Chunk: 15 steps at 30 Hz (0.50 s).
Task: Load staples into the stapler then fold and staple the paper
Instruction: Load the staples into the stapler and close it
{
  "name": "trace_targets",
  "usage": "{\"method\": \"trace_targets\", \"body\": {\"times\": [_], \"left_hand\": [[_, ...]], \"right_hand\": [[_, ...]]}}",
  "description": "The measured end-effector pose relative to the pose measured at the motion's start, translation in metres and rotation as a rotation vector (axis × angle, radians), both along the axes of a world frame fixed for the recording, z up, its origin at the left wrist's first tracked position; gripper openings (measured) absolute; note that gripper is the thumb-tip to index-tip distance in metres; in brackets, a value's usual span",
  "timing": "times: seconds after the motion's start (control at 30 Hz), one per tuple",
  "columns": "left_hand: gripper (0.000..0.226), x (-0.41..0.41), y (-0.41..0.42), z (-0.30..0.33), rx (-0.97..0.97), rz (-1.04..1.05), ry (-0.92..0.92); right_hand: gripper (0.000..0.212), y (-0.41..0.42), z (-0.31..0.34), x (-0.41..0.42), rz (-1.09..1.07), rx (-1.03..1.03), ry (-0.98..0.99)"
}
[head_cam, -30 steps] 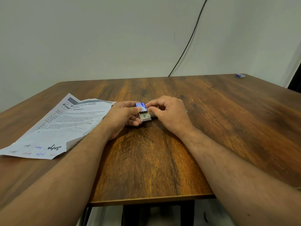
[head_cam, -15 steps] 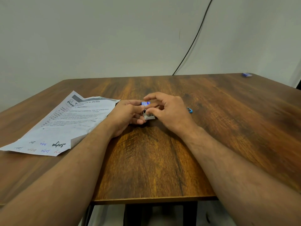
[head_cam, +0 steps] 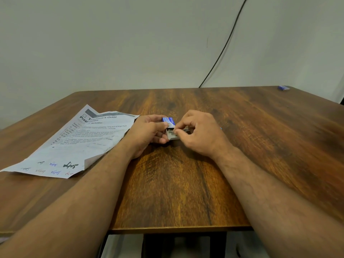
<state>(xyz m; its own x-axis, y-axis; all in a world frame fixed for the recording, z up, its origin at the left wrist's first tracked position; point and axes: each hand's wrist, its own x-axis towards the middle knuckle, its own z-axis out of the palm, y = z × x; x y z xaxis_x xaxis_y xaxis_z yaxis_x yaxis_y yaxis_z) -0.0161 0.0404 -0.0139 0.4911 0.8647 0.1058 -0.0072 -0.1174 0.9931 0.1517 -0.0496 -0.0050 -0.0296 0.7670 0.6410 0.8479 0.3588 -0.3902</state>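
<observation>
A small blue staple box (head_cam: 169, 121) with its grey inner tray (head_cam: 172, 135) slid out sits at the middle of the wooden table (head_cam: 186, 183). My left hand (head_cam: 149, 134) grips the box from the left. My right hand (head_cam: 201, 134) pinches at the staples in the tray with thumb and forefinger. The stapler is mostly hidden behind my right hand; only a dark metal bit (head_cam: 186, 129) and a blue tip (head_cam: 221, 128) show. A creased printed paper (head_cam: 78, 144) lies flat to the left, under my left wrist's edge.
A second small blue box (head_cam: 283, 88) lies at the table's far right corner. A black cable (head_cam: 225, 43) runs down the wall behind the table. The table's front edge is close to me.
The box tray has slid further out toward me, and my right fingers have dropped from the box top into the tray. The camera shifted slightly.
</observation>
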Motion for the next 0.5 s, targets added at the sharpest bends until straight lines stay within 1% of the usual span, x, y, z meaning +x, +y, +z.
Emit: {"method": "trace_targets", "body": {"times": [0.17,0.5], "left_hand": [[0.03,0.0,-0.0008,0.0001,0.011,0.005,0.003],[0.031,-0.0008,-0.001,0.0005,0.002,0.017,0.001]], "right_hand": [[0.009,0.0007,-0.0005,0.002,0.03,-0.039,0.019],[0.014,-0.0028,0.0018,0.0017,0.01,-0.025,0.001]]}}
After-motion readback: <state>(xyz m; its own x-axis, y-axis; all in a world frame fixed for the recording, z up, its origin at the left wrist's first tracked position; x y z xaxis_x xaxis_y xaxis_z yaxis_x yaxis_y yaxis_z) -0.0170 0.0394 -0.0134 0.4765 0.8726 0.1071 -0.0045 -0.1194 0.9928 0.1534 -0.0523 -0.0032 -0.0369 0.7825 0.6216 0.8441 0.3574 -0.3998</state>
